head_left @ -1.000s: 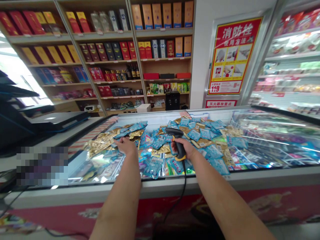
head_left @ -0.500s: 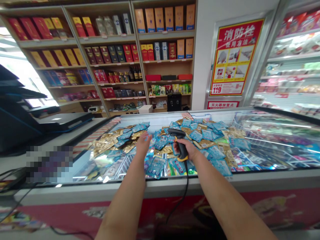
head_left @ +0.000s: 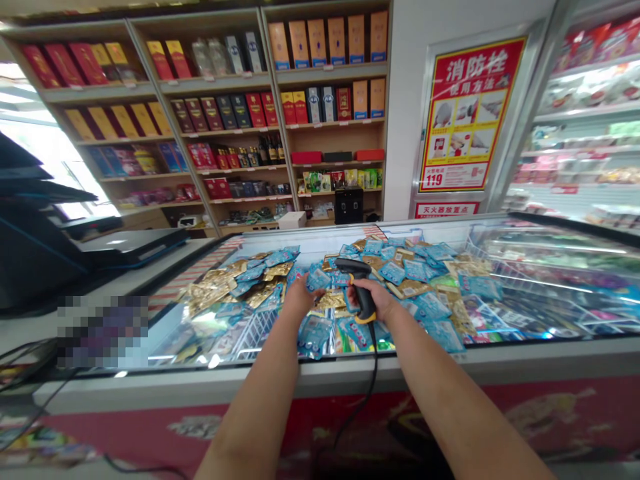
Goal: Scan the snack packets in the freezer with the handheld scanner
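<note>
My right hand [head_left: 377, 299] is wrapped round the grip of a black barcode scanner [head_left: 356, 279] with an orange band; its cable hangs down over the freezer's front edge. My left hand [head_left: 300, 295] reaches into a pile of blue packets [head_left: 410, 270] and gold packets [head_left: 215, 287] on the freezer's glass lid, its fingers closed on a blue packet [head_left: 319, 279] just left of the scanner's head. Both forearms stretch forward over the chest freezer [head_left: 350, 373].
A checkout counter with a dark till [head_left: 45, 233] stands at the left. Wooden shelves of boxed goods [head_left: 240, 107] fill the back wall. A red fire-safety poster [head_left: 463, 113] hangs at the right, beside an open chilled cabinet [head_left: 585, 127].
My left hand has moved right from the gold packets to the blue ones beside the scanner and closed on a packet. My right hand has kept the scanner almost still.
</note>
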The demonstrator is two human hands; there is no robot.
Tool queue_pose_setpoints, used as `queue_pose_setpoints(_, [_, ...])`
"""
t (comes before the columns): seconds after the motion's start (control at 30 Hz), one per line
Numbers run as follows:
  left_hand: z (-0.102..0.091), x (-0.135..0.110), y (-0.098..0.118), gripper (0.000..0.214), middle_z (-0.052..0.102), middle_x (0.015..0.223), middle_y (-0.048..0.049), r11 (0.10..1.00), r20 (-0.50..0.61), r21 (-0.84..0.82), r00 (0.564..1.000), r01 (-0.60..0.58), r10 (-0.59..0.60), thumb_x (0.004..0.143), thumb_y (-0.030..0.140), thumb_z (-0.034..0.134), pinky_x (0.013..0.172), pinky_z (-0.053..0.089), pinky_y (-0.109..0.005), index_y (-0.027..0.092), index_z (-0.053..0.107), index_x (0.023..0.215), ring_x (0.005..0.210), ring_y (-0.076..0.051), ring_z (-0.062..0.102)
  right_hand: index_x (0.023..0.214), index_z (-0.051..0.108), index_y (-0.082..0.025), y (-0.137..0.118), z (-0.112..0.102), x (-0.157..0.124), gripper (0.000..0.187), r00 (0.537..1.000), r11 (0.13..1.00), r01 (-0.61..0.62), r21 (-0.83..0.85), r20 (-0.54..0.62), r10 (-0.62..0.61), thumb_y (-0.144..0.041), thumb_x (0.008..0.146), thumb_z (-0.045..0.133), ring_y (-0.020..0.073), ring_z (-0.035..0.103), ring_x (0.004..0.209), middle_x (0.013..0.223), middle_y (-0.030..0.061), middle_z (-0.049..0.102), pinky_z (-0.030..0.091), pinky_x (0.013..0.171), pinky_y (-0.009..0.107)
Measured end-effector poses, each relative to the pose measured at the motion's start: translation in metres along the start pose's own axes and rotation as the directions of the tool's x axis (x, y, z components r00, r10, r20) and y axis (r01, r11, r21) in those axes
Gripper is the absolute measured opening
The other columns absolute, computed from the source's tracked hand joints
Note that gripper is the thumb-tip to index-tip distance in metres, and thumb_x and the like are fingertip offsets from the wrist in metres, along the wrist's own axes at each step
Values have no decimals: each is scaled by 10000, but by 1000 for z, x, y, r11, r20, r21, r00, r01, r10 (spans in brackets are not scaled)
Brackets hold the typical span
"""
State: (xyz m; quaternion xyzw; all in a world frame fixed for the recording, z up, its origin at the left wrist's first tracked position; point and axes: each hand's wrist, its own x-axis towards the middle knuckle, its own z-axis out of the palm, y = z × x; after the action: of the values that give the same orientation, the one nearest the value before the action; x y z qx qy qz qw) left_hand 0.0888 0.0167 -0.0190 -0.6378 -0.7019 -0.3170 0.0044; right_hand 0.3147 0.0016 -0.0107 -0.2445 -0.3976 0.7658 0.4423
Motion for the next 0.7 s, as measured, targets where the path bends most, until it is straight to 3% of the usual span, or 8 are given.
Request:
queue_pose_setpoints(0.1, [0, 1, 1, 606, 623, 1194, -185, 996, -93, -94, 996, 6, -14, 659, 290, 764, 958, 420, -417, 149, 584, 1221, 1141, -323, 564, 754, 651, -139, 0, 0, -1, 172, 1000, 1000, 2, 1, 8, -2, -310, 734, 653, 124, 574, 527, 629, 38, 647, 456, 517, 235])
queue_pose_setpoints(0.17, [-1, 1, 2, 586, 658, 1108, -158, 985, -107, -168, 993, 28, -46, 680, 250, 740, 921, 446, -406, 150, 578, 1234, 1083, -304, 596, 762, 655, -140, 0, 1, -1, 166, 1000, 1000, 3, 2, 0, -3, -303, 735, 648, 125, 574, 531, 629, 36, 645, 455, 517, 235])
queue_pose_setpoints(0.33, [-7, -4, 10, 498, 656, 699, -29, 914, -18, -373, 983, 161, -180, 779, 187, 614, 661, 502, -323, 159, 552, 1272, 652, -197, 640, 740, 657, -129, 0, 2, -2, 165, 1000, 1000, -3, 8, -9, 3, -294, 737, 646, 126, 571, 528, 613, 40, 641, 451, 516, 237])
queue_pose_setpoints(0.47, [-4, -3, 9, 424, 667, 740, -25, 869, -37, -472, 981, 150, -189, 777, 157, 613, 650, 500, -289, 147, 581, 1200, 630, -168, 640, 767, 663, -126, 1, 1, -1, 167, 1000, 1000, 7, 24, -8, -7, -289, 732, 657, 130, 577, 537, 617, 41, 646, 449, 518, 240])
queue_pose_setpoints(0.7, [13, 6, -9, 370, 675, 783, -29, 856, -30, -502, 987, 122, -159, 790, 241, 619, 655, 512, -298, 153, 586, 1148, 620, -165, 644, 769, 657, -125, 3, -4, 3, 182, 1000, 1000, 0, 12, 3, 0, -301, 726, 665, 129, 576, 531, 622, 43, 655, 445, 515, 241])
